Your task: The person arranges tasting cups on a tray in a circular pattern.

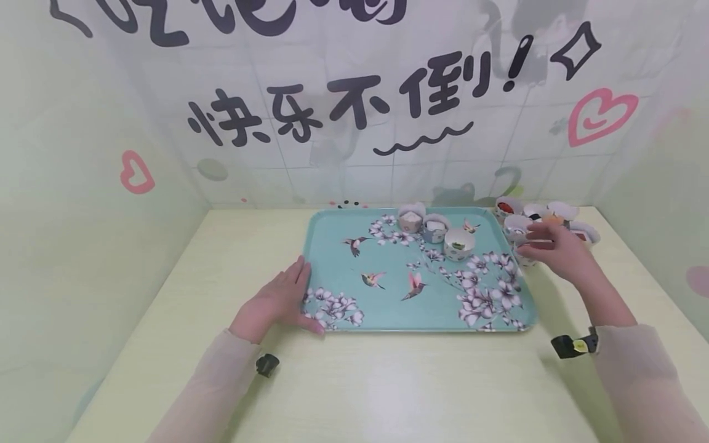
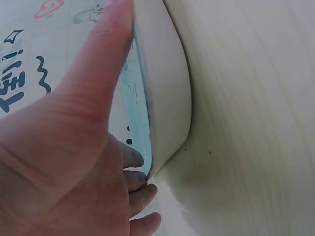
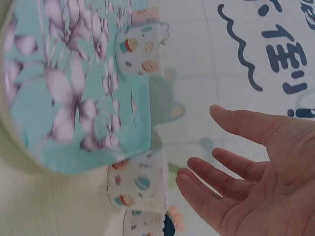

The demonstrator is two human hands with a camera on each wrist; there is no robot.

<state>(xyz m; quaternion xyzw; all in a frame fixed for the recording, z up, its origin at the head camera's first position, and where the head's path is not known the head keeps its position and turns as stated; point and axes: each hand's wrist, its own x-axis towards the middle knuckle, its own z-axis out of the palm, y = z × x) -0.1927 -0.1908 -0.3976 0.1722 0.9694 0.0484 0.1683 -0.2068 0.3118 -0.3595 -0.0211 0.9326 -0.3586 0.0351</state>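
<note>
A turquoise tray (image 1: 332, 246) printed with birds and blossoms lies on the table. My left hand (image 1: 277, 298) rests against its front-left corner, fingers along the left edge and thumb at the front rim. Three paper cups stand at the tray's back right: a pinkish cup (image 1: 410, 223) and a bluish cup (image 1: 435, 234) with white contents, and a patterned cup (image 1: 458, 251) with something green inside. My right hand (image 1: 559, 249) hovers beside several more cups just off the tray's right edge, near a patterned cup (image 3: 138, 182). In the right wrist view its fingers are spread, holding nothing.
In the group to the right, one cup (image 1: 505, 209) has red contents and another cup (image 1: 584, 234) sits farthest right. The pale wooden table (image 1: 388, 381) extends in front of the tray. A wall (image 1: 343, 178) with black lettering closes off the back.
</note>
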